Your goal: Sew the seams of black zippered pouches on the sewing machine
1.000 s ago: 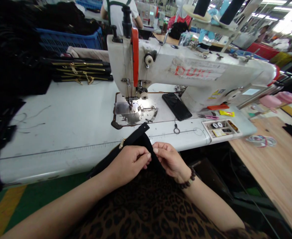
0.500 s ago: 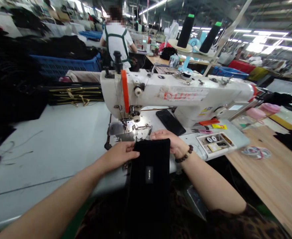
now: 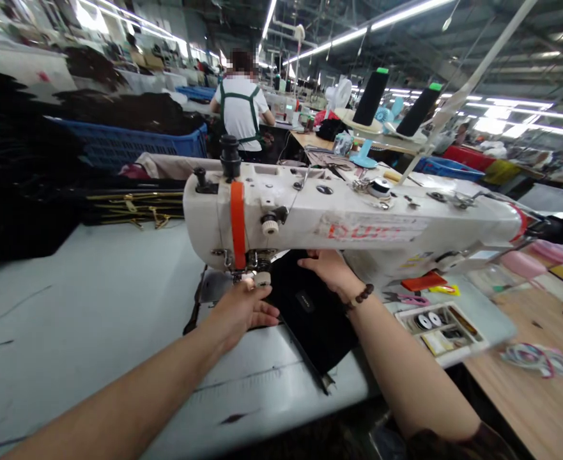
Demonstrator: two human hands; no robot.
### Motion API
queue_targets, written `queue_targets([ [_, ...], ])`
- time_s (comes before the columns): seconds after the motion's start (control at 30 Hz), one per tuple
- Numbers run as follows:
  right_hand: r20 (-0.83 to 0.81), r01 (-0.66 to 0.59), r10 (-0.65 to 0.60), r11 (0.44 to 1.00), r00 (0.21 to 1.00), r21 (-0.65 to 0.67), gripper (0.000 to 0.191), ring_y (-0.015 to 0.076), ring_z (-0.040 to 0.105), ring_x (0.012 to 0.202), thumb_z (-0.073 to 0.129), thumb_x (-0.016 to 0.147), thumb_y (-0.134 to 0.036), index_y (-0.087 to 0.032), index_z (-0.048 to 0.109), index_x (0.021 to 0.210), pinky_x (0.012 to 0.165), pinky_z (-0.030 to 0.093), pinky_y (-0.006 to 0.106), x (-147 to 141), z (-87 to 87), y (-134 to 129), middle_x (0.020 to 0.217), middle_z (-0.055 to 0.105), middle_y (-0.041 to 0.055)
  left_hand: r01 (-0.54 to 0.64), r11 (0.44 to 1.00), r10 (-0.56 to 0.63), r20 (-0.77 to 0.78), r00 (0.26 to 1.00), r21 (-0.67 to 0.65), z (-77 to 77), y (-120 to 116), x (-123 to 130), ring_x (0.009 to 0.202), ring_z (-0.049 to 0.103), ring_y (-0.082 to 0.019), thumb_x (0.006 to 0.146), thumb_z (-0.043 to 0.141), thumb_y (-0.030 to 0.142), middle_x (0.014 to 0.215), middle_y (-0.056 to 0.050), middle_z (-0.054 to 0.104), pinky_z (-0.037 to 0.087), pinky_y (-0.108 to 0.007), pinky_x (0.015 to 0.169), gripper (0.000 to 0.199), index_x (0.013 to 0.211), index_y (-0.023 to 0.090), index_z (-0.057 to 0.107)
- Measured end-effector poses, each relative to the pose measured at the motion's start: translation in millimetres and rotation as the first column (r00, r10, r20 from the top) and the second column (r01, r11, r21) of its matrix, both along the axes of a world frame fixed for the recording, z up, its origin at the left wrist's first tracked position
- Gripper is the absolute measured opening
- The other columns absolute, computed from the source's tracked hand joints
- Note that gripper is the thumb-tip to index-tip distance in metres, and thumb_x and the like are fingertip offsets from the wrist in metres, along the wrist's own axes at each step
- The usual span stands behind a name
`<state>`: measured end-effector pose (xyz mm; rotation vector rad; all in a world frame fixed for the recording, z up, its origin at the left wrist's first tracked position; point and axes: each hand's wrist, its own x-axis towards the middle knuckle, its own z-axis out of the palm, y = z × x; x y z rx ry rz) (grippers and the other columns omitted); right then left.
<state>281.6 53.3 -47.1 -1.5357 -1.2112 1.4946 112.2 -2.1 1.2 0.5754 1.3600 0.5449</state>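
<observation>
A black fabric piece (image 3: 317, 319) with a small label lies slanted on the sewing machine bed, its far end under the machine arm. My left hand (image 3: 245, 312) is beside the needle area at the fabric's left edge, its fingers apart, the fingertips close to the presser foot. My right hand (image 3: 331, 273), with a beaded bracelet at the wrist, rests on the fabric's far right part beneath the machine arm, fingers spread. The white sewing machine (image 3: 300, 211) has an orange strip on its head. Its needle is mostly hidden behind my left fingertips.
Right of the machine are a parts tray (image 3: 441, 332), pink-handled snips (image 3: 413, 299) and a wooden table (image 3: 525, 383). Black pieces with gold zippers (image 3: 137, 207) lie at the back left, before a blue crate (image 3: 132, 140). A person (image 3: 240, 105) sits beyond.
The black fabric has moved from in front of the table edge onto the machine bed and turned slantwise. My right hand has moved under the machine arm, my left hand nearer the needle. The view has shifted.
</observation>
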Motion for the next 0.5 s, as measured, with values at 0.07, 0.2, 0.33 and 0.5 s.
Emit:
queue_targets([
  [0.07, 0.082, 0.054, -0.055, 0.998, 0.995, 0.013, 0.038, -0.0034, 0.043, 0.078, 0.059, 0.056, -0.029, -0.008, 0.054, 0.087, 0.083, 0.038, 0.01, -1.6, -4.4, 5.3, 0.087, 0.057, 0.001, 0.028, 1.0, -0.028, -0.002, 1.0, 0.014, -0.3, 1.4, -2.8, 0.055, 0.053, -0.006, 0.072, 0.053, 0.024, 0.07, 0.002, 0.044, 0.049, -0.02, 0.051, 0.027, 0.089, 0.014, 0.034],
  [0.2, 0.177, 0.06, -0.066, 0.997, 0.982, 0.038, 0.037, 0.0014, 0.045, 0.098, 0.055, 0.06, -0.029, -0.011, 0.055, 0.093, 0.107, 0.033, 0.02, -3.4, -9.8, 11.3, 0.093, 0.057, 0.0025, 0.171, 0.984, -0.164, -0.125, 0.979, 0.044, 1.8, 7.9, -18.9, 0.057, 0.054, -0.005, 0.073, 0.05, 0.036, 0.097, -0.006, 0.052, 0.048, -0.018, 0.05, 0.034, 0.094, 0.011, 0.043],
  [0.33, 0.226, -0.022, 0.007, 0.998, 0.974, 0.062, 0.037, 0.0042, 0.04, 0.116, 0.052, 0.062, -0.025, -0.013, 0.057, 0.096, 0.119, 0.022, 0.024, -5.1, -7.9, 11.8, 0.109, 0.053, 0.0026, 0.445, 0.895, -0.417, -0.365, 0.833, -0.007, 10.4, 16.0, -35.6, 0.049, 0.051, -0.006, 0.074, 0.042, 0.043, 0.085, -0.007, 0.058, 0.042, -0.015, 0.042, 0.038, 0.088, 0.008, 0.049],
  [0.5, 0.27, -0.105, 0.096, 0.994, 0.958, 0.019, 0.037, 0.0072, 0.042, 0.114, 0.049, 0.064, -0.029, -0.012, 0.058, 0.095, 0.119, 0.021, 0.032, -2.4, -4.9, 7.9, 0.111, 0.052, 0.0044, 0.773, 0.634, -0.466, -0.788, 0.403, 0.021, 11.1, 2.9, -26.5, 0.077, 0.06, -0.011, 0.081, 0.034, 0.046, 0.086, -0.003, 0.061, 0.051, -0.025, 0.073, 0.047, 0.12, 0.024, 0.048],
])
